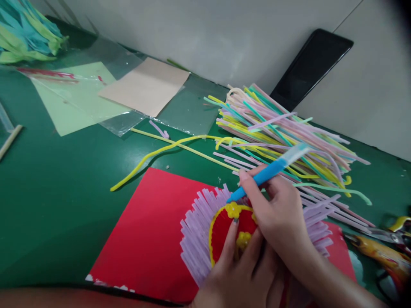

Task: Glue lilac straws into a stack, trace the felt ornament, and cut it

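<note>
The left hand (240, 273) lies with extended fingers on the disc (221, 235), and I see nothing grasped. The right hand (284, 209) grasps the pen (265, 174), its tip just beside a flower (233, 210). Fringe (197, 233) and flowers seem already placed; the pen's work seems unfinished.

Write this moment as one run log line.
right hand: holds blue tool, tip near yellow flower | left hand: touches yellow-edged red piece | beneath: red sheet
</note>
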The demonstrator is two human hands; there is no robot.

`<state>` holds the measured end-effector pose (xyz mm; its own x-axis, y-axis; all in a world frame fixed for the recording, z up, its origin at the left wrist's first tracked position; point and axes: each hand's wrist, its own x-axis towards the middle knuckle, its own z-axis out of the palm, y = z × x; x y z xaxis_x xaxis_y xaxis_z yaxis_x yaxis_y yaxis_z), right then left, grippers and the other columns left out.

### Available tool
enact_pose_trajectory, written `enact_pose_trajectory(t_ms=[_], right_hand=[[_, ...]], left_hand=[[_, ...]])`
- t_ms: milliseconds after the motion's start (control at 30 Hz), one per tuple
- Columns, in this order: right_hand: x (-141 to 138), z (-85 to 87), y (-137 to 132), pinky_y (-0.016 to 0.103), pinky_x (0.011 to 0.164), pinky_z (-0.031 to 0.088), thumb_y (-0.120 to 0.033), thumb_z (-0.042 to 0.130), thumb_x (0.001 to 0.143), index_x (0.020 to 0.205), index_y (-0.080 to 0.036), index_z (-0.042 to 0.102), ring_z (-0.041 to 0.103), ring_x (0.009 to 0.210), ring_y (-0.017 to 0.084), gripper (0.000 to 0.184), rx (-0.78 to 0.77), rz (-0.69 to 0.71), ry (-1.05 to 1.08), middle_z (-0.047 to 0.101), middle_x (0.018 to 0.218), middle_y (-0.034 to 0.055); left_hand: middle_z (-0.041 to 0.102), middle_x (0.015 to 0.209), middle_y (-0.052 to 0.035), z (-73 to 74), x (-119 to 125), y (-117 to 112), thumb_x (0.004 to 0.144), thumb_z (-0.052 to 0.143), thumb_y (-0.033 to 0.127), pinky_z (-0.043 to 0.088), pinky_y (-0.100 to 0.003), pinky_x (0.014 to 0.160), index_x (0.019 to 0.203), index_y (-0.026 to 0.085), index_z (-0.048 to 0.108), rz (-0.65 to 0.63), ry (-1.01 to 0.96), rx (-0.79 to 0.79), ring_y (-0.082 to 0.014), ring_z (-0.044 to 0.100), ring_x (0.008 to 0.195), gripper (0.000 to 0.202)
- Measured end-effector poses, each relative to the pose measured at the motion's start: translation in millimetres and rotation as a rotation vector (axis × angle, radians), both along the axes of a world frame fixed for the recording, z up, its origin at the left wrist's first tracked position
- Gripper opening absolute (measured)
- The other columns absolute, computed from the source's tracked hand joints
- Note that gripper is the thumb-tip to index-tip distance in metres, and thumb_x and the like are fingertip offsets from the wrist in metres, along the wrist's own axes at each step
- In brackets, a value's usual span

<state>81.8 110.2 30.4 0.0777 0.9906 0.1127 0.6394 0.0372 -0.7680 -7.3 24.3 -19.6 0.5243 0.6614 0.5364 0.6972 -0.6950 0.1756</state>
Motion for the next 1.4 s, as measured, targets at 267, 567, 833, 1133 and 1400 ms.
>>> enact_pose_trajectory(t_ms=[267, 567, 833, 1133, 1400], right_hand=[[-4.3, 4.9, -5.8, 0.024, 0.056, 0.047, -0.026, 0.059, 0.085, 0.067, -0.022, 0.057, 0.059, 0.057, 0.012, 0.019, 0.077, 0.272, 0.017, 0.062, 0.062, -0.0028], [-3.7, 0.0, -6.9, 0.025, 0.063, 0.048, -0.022, 0.062, 0.084, 0.070, -0.021, 0.058, 0.061, 0.063, 0.011, 0.015, 0.158, 0.317, -0.017, 0.064, 0.066, -0.0040], [-3.2, 0.2, -3.8, 0.026, 0.066, 0.047, -0.025, 0.061, 0.085, 0.068, -0.021, 0.058, 0.062, 0.065, 0.012, 0.018, 0.119, 0.350, -0.030, 0.065, 0.068, -0.0028], [-3.1, -0.2, -2.5, 0.024, 0.063, 0.046, -0.027, 0.062, 0.085, 0.065, -0.020, 0.058, 0.061, 0.064, 0.011, 0.021, 0.084, 0.348, 0.048, 0.065, 0.067, -0.0023], [-0.1, 0.1, 1.4, 0.019, 0.045, 0.037, -0.039, 0.059, 0.086, 0.066, -0.019, 0.054, 0.044, 0.047, 0.007, 0.028, -0.181, 0.248, 0.233, 0.047, 0.052, -0.0063]], left_hand=[[0.066, 0.114, 0.0090, -1.7, 1.5, -2.4, 0.096, 0.038, 0.026, 0.015, -0.044, 0.115, 0.109, 0.034, 0.068, 0.000, 0.000, -0.021, -0.0164, 0.056, 0.102, 0.033], [0.067, 0.112, 0.0108, 0.7, 2.1, -1.2, 0.097, 0.037, 0.028, 0.018, -0.040, 0.113, 0.110, 0.034, 0.067, 0.020, -0.036, -0.037, -0.0158, 0.054, 0.101, 0.033], [0.068, 0.111, 0.0076, 2.6, 1.2, -0.9, 0.097, 0.037, 0.028, 0.019, -0.043, 0.113, 0.108, 0.033, 0.068, -0.010, -0.003, -0.035, -0.0174, 0.055, 0.103, 0.033], [0.063, 0.122, 0.0018, -0.2, -5.5, -1.6, 0.094, 0.044, 0.031, 0.026, -0.047, 0.112, 0.116, 0.029, 0.064, -0.140, 0.131, -0.077, -0.0218, 0.056, 0.112, 0.030], [0.062, 0.125, 0.0023, 3.8, -8.2, 1.4, 0.095, 0.041, 0.028, 0.028, -0.046, 0.110, 0.110, 0.028, 0.067, -0.106, 0.104, -0.024, -0.0215, 0.055, 0.115, 0.029]])
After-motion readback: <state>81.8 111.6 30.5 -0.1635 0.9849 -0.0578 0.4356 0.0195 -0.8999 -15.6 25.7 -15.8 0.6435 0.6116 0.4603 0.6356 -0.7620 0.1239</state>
